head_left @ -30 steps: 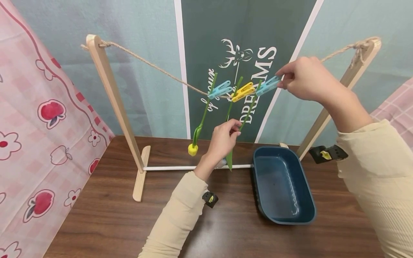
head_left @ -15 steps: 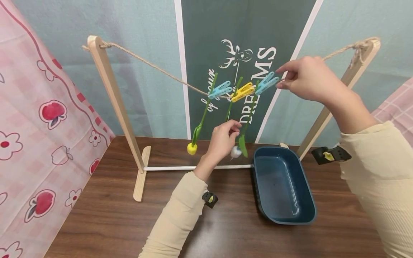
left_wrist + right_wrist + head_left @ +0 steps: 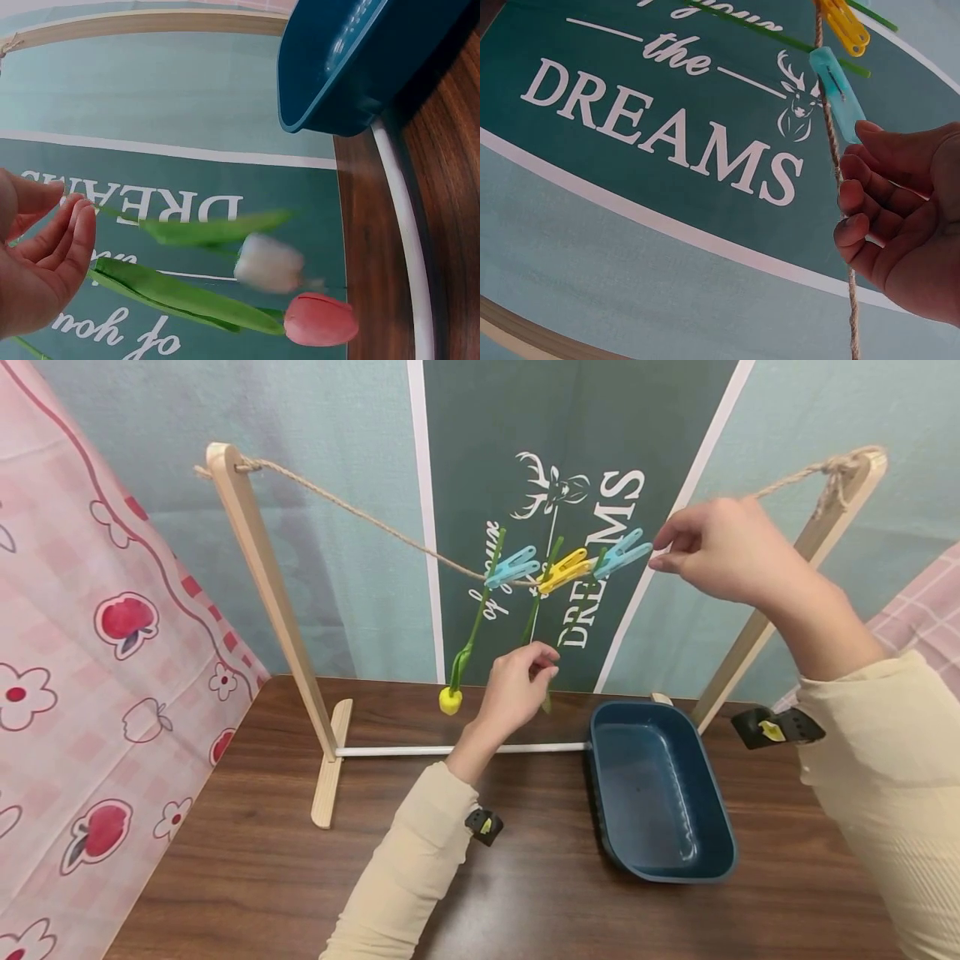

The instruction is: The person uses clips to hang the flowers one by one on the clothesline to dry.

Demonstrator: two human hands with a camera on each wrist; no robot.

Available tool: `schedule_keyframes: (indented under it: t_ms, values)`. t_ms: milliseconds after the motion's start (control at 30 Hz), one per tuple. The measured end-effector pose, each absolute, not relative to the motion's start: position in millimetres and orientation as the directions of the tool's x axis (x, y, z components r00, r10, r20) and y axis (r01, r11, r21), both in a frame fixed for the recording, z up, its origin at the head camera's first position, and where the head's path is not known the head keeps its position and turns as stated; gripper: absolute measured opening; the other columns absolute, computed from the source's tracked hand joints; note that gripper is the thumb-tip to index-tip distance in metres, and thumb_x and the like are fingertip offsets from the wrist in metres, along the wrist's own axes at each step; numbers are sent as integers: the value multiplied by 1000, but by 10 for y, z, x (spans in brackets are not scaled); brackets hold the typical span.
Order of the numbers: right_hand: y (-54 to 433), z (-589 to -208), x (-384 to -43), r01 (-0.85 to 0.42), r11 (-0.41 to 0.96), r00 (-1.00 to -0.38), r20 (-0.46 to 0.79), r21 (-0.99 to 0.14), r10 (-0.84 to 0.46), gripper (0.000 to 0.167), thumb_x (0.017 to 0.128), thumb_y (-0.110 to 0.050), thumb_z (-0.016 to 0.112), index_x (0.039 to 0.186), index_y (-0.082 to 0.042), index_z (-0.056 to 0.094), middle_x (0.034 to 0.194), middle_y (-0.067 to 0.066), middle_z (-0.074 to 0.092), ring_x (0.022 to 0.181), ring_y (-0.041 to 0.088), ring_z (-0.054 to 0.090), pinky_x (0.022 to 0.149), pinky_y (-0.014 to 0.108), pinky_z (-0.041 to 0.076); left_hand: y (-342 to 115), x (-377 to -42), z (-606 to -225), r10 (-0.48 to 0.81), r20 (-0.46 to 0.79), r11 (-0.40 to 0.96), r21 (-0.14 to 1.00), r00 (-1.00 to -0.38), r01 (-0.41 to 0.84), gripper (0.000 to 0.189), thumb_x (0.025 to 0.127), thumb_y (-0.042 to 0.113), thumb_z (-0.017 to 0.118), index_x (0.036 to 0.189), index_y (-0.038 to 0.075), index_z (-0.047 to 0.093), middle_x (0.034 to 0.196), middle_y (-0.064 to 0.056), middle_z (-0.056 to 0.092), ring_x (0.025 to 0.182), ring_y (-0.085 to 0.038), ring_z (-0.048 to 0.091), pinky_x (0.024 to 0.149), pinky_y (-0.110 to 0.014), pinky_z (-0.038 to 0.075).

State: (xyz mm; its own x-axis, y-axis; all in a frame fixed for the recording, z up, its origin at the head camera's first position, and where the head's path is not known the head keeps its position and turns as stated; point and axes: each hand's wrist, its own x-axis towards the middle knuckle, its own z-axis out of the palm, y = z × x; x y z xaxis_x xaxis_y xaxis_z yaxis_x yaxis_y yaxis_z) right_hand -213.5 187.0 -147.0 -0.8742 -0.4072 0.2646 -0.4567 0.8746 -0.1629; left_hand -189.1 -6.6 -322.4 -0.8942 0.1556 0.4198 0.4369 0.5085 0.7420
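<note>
Three artificial tulips hang head down from a twine line (image 3: 360, 515). A blue clothespin (image 3: 513, 567) clips the yellow tulip (image 3: 450, 700), and a yellow clothespin (image 3: 564, 571) sits beside it. Another blue clothespin (image 3: 622, 553) clips the rightmost stem. My right hand (image 3: 723, 550) is at this pin's tail with fingers loosely bent; in the right wrist view the thumb overlaps the pin's end. My left hand (image 3: 516, 687), fingers loosely bent, hovers by the hanging stems. In the left wrist view a blurred white tulip (image 3: 268, 262) and a pink tulip (image 3: 321, 319) hang beyond the fingertips.
Wooden posts (image 3: 262, 585) carry the twine, joined low down by a white rod (image 3: 397, 751). A dark blue basin (image 3: 648, 793) stands on the brown table (image 3: 247, 877) at the right. A printed curtain (image 3: 337, 427) hangs behind.
The right fingers have let go of the right blue clothespin and drawn slightly right; the pin has tilted up. Its tulip has come away from the left fingers and swings.
</note>
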Motion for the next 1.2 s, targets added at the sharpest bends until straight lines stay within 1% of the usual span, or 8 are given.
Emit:
schedule_keyframes:
  t_ms: [200,400,567,733,1033,1200]
  values:
    - [1900,-1504,-2123,-460,875,-871,268,-153,-411,15,86,-13,61,89,2,66,71,9,64,65,22,51,56,35,37,-74,-1867,-3207,160,411,513,742,-898,431,14,88,10,61,100,6,64,87,-3,63,75,-13,54,68,-19,44]
    - [1934,-1531,-2106,-456,877,-873,270,-153,-406,14,86,-14,61,86,0,66,70,8,63,66,22,50,57,35,36,-97,-1848,-3193,154,401,508,752,-903,421,13,88,10,60,100,6,64,86,-2,63,74,-13,53,67,-21,43]
    - [1970,-1586,-2065,-462,873,-869,279,-158,-409,13,86,-15,62,83,-2,66,67,5,62,65,21,48,57,35,35,-118,-1837,-3208,155,415,505,747,-896,434,12,88,10,60,98,6,64,83,-2,62,72,-13,53,64,-20,43]
    - [2000,-1674,-2016,-447,876,-880,265,-179,-395,15,86,-16,63,81,-3,66,63,4,60,63,21,48,55,35,35,-147,-1823,-3238,156,431,497,743,-889,448,11,88,10,60,97,5,64,81,-2,62,70,-12,53,63,-20,42]
    - [2050,-1894,-1939,-424,872,-897,248,-244,-366,15,86,-17,63,83,-3,67,65,3,60,61,21,49,53,33,37,-202,-1786,-3287,152,422,488,755,-894,439,11,88,10,60,98,6,64,81,-1,62,71,-12,54,65,-21,43]
    - [2090,-2038,-1880,-428,853,-897,255,-298,-361,15,89,-15,59,82,-4,65,61,3,55,57,20,47,51,32,36,-236,-1750,-3305,147,405,496,759,-902,422,12,88,11,60,97,6,64,82,-1,62,73,-12,55,67,-21,43]
